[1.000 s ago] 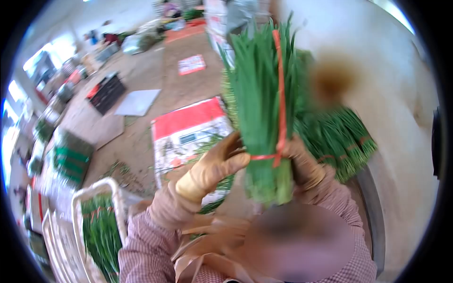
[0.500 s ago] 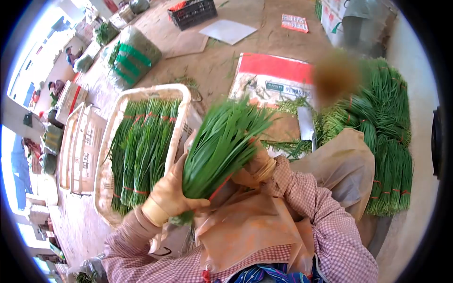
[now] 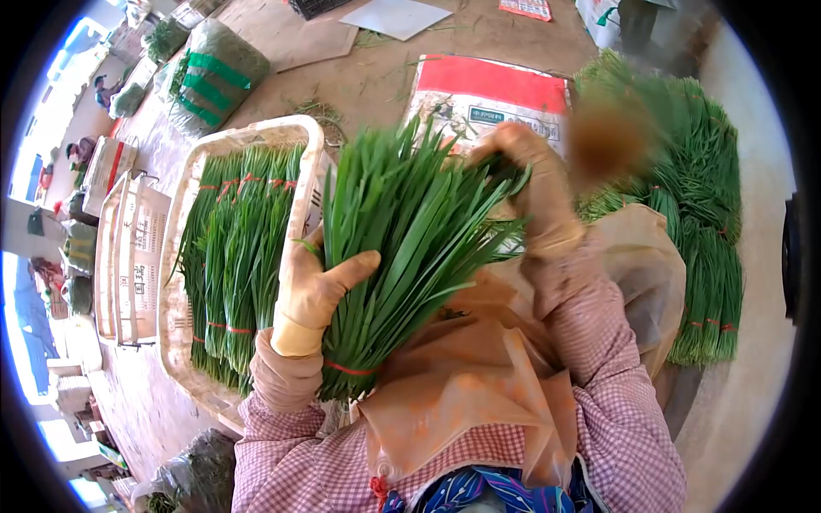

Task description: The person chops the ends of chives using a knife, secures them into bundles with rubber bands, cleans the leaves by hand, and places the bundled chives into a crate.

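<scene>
A bunch of garlic chives (image 3: 402, 231) stands upright and fans out in front of my chest. A red band (image 3: 349, 368) circles its lower end. My left hand (image 3: 318, 286), in a tan glove, grips the bunch from the left, thumb across the front and fingers hidden behind. At the upper right, my right hand (image 3: 530, 175), also gloved, has its fingers curled around leaf tips of the bunch. To the left, a white plastic crate (image 3: 315, 137) holds several banded bunches of chives (image 3: 248, 248).
More chive bunches (image 3: 705, 256) are piled at my right. A red and white sack (image 3: 492, 81) lies on the floor ahead. Other crates (image 3: 137, 256) and a green-striped bale (image 3: 214, 77) stand at left. A blurred brown shape (image 3: 611, 141) hangs close to the camera.
The bunch has gone from tilted to upright, its red band now at the bottom. My right hand has moved from its banded end up to the leaf tips. The view has shifted slightly.
</scene>
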`<act>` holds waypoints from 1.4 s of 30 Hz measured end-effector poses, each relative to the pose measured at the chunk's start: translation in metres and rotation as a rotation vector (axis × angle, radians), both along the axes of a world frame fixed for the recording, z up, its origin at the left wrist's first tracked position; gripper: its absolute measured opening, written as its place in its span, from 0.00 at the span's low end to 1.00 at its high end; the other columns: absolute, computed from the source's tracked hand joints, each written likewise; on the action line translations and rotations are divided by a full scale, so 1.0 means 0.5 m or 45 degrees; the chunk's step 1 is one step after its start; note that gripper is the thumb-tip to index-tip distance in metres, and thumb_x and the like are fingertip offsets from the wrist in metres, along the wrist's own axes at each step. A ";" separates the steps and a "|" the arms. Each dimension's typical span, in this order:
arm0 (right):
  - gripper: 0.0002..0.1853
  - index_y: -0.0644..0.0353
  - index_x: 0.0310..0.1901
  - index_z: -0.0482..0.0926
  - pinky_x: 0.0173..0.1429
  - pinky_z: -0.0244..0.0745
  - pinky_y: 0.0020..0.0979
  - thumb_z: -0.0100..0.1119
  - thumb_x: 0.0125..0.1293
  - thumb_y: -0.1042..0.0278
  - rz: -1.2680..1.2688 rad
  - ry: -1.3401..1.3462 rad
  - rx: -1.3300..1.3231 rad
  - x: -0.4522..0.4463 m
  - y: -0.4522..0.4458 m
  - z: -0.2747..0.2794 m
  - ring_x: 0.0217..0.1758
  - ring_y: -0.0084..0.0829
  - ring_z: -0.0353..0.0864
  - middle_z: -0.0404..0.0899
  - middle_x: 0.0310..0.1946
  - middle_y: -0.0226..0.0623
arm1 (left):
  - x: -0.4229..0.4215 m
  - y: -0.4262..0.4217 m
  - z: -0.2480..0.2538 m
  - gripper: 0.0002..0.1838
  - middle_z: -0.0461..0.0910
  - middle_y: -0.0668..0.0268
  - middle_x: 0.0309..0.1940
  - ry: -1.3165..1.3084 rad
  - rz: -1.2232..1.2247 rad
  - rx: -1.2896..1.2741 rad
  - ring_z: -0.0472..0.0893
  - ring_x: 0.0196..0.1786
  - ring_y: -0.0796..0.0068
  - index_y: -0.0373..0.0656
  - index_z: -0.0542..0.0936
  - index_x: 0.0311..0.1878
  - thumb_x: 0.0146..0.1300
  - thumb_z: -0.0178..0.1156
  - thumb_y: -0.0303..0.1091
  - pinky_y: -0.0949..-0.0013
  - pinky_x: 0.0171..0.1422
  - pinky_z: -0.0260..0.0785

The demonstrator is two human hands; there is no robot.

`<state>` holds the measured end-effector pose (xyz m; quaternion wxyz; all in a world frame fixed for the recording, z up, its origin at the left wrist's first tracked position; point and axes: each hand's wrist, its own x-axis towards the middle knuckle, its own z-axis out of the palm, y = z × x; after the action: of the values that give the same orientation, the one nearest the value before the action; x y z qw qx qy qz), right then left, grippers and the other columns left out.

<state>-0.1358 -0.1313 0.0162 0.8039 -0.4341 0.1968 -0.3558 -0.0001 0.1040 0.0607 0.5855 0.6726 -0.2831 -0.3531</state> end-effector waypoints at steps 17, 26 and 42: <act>0.22 0.64 0.46 0.80 0.54 0.68 0.46 0.55 0.65 0.50 0.118 0.518 -2.274 -0.060 0.241 -0.014 0.30 0.36 0.73 0.73 0.26 0.35 | 0.024 0.051 -0.059 0.22 0.84 0.57 0.44 0.699 0.623 -0.142 0.85 0.39 0.62 0.36 0.77 0.55 0.55 0.61 0.19 0.62 0.45 0.83; 0.20 0.64 0.48 0.80 0.36 0.72 0.35 0.56 0.67 0.54 0.139 0.517 -2.223 -0.108 0.255 -0.018 0.31 0.34 0.74 0.74 0.31 0.36 | 0.016 0.083 -0.075 0.25 0.83 0.57 0.47 0.938 0.570 -0.259 0.85 0.43 0.62 0.39 0.75 0.59 0.55 0.60 0.20 0.63 0.48 0.82; 0.32 0.68 0.53 0.78 0.32 0.73 0.36 0.49 0.68 0.41 0.447 0.787 -2.279 -0.062 0.276 0.028 0.31 0.37 0.76 0.75 0.25 0.40 | 0.027 0.114 -0.106 0.23 0.83 0.53 0.47 0.988 0.636 -0.429 0.86 0.45 0.59 0.33 0.75 0.58 0.58 0.58 0.24 0.59 0.51 0.82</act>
<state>-0.1667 0.0068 0.0303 0.1295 -0.9844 -0.0123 -0.1187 0.0136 0.1608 0.0079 0.8153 0.4346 0.0727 -0.3756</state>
